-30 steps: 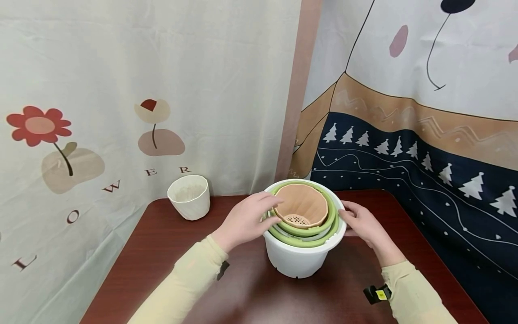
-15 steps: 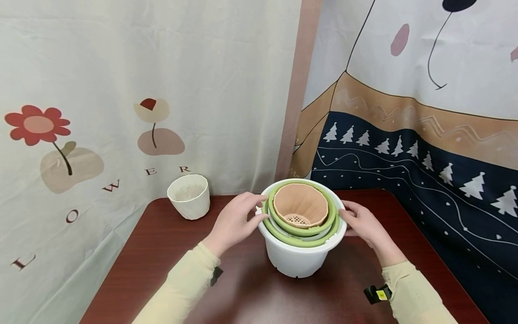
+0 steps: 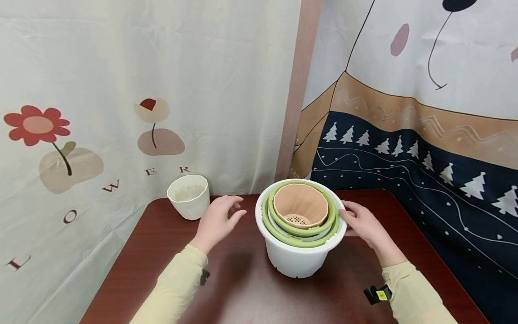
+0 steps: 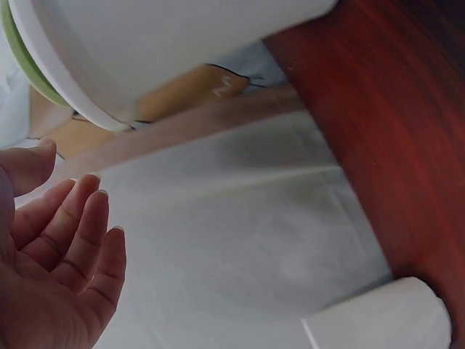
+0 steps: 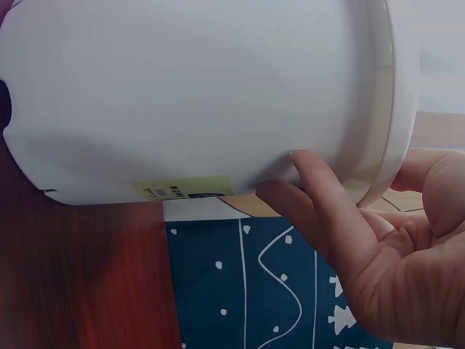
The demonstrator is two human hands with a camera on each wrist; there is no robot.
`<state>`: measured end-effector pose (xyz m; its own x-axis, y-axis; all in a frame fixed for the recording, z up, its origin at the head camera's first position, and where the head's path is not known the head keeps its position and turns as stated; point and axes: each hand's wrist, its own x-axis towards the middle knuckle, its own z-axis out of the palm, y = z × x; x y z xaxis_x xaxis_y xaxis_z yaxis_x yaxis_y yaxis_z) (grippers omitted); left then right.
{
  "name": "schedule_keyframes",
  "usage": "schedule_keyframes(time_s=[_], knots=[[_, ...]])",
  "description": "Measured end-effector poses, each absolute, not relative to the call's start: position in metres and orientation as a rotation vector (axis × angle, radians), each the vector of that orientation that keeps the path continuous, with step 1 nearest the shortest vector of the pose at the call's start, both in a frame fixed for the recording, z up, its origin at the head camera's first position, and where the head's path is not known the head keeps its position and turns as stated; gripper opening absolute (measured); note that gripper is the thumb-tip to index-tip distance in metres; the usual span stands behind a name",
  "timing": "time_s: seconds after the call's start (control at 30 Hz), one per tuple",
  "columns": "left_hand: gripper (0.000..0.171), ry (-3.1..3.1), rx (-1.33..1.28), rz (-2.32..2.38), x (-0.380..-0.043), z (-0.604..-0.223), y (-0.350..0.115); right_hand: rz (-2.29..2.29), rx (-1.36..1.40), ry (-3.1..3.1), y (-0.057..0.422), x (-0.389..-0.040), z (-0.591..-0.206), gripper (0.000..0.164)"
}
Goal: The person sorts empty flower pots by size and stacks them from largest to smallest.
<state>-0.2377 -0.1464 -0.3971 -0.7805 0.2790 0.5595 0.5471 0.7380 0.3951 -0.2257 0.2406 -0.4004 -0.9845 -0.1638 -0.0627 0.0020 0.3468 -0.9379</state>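
A large white flowerpot (image 3: 297, 262) stands upright on the table. Nested inside it are green-rimmed pots (image 3: 306, 244), with a peach flowerpot (image 3: 300, 200) innermost, its base full of small holes. My right hand (image 3: 363, 225) pinches the white pot's rim at the right; in the right wrist view the thumb is at the rim and the fingers (image 5: 330, 211) lie against the outer wall below it. My left hand (image 3: 215, 221) is off the pot, to its left, fingers loosely bent and holding nothing. It is close to a small cream flowerpot (image 3: 193, 207).
The dark red-brown table (image 3: 162, 252) has its back edge against a pale curtain (image 3: 226, 90) with flower prints. On the right hangs a navy cloth (image 3: 404, 166) with white trees. A yellow label (image 5: 182, 187) is stuck on the large white pot's side.
My left hand has moved left from over the nested pots' rims, past the white rim, to a spot beside the small cream pot. The right hand and the pots have stayed in place.
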Motion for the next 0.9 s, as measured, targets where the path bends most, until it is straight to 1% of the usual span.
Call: schedule_keyframes(time_s=[0.2, 0.37, 0.9], knots=[[0.031, -2.504, -0.548, -0.76, -0.244, -0.406, -0.161, -1.7, -0.132, 2.463, 0.24, -0.225, -0.4, 0.058], [0.035, -2.552, -0.489, -0.742, -0.25, -0.413, -0.173, -1.7, -0.136, 2.472, 0.241, -0.225, -0.4, 0.058], [0.06, -2.717, -0.322, -0.544, -0.268, -0.423, -0.212, -1.694, -0.134, 2.473, 0.241, -0.225, -0.4, 0.058]])
